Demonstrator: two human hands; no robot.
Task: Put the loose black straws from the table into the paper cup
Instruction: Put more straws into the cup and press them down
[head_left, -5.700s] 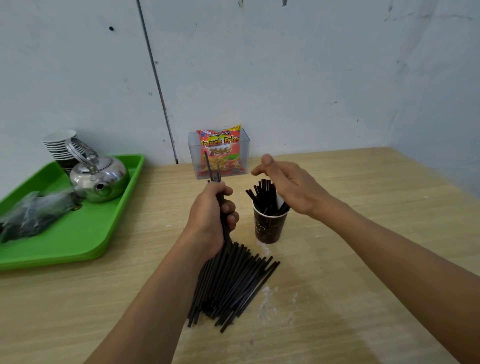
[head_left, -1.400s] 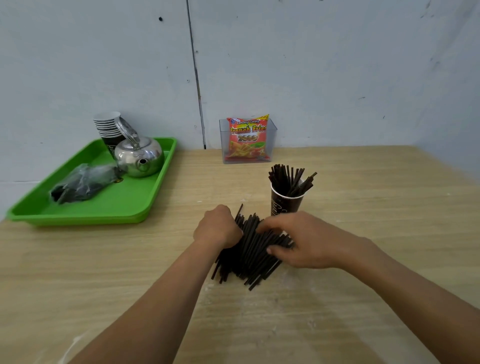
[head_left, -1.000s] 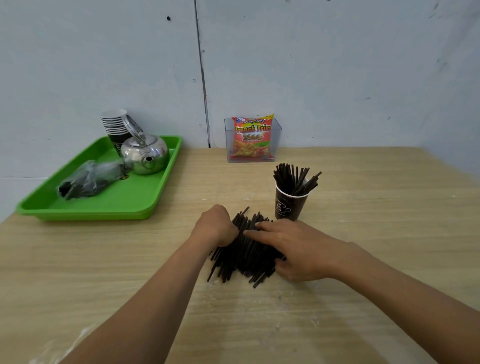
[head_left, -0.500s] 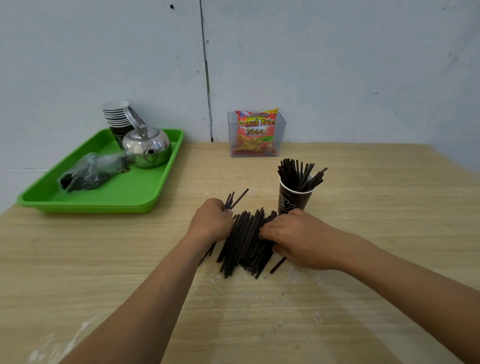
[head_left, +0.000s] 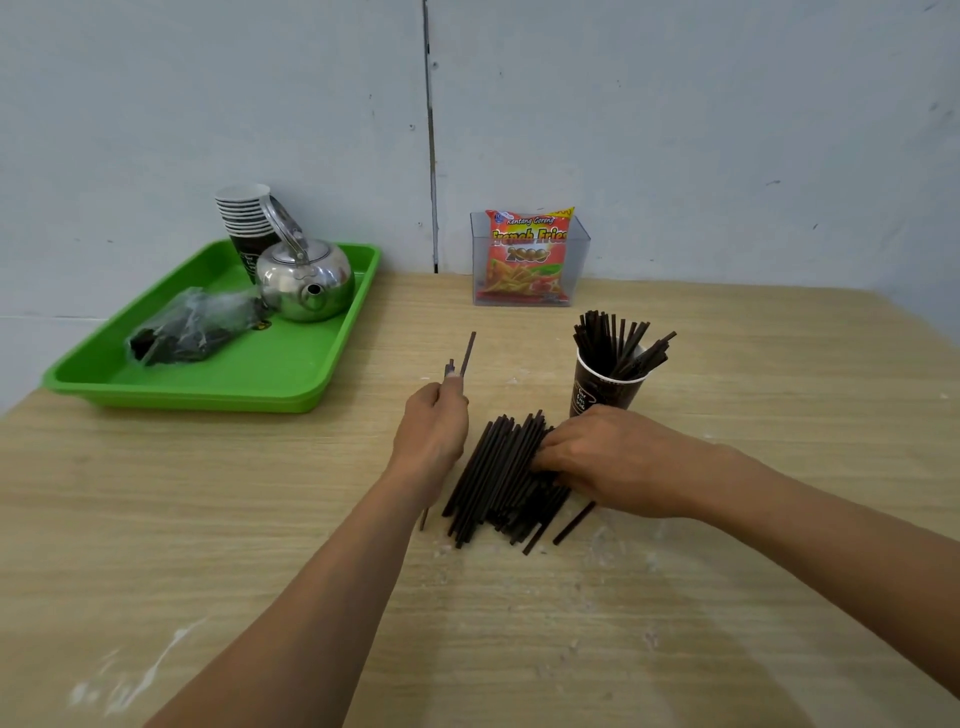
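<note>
My left hand (head_left: 434, 431) pinches maybe three straws (head_left: 467, 356), tips pointing away; paper cup (head_left: 602, 392) sits rightward, nearer my right hand (head_left: 613, 462), flat on the pile (head_left: 496, 473)

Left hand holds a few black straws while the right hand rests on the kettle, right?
No. The head view shows the left hand holding a few black straws, but the right hand rests on the straw pile, not the kettle.
</note>
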